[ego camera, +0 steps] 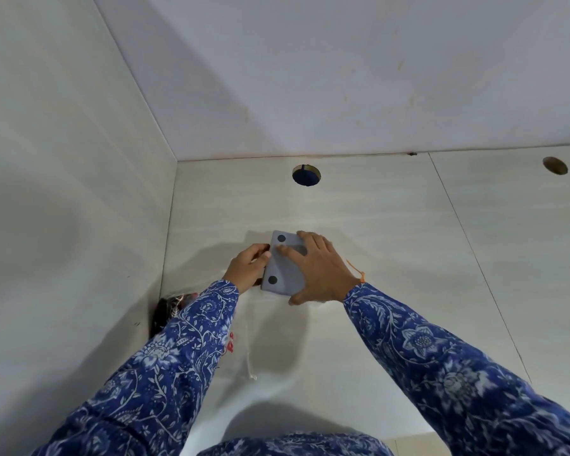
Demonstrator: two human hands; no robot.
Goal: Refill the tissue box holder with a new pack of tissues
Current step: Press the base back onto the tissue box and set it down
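Observation:
A grey square tissue box holder (285,274) with dark round dots on its face sits against the tiled wall at the middle of the head view. My left hand (249,268) grips its left edge. My right hand (320,268) lies spread over its face and right side, thumb under the lower edge. A clear plastic pack (244,343) with red print hangs below the holder, partly hidden by my left sleeve. No tissues show.
Light tiled walls meet in a corner (170,225) at the left. Two round holes (306,175) (555,165) sit high in the wall under the ceiling. A dark object (165,311) shows in the corner behind my left forearm.

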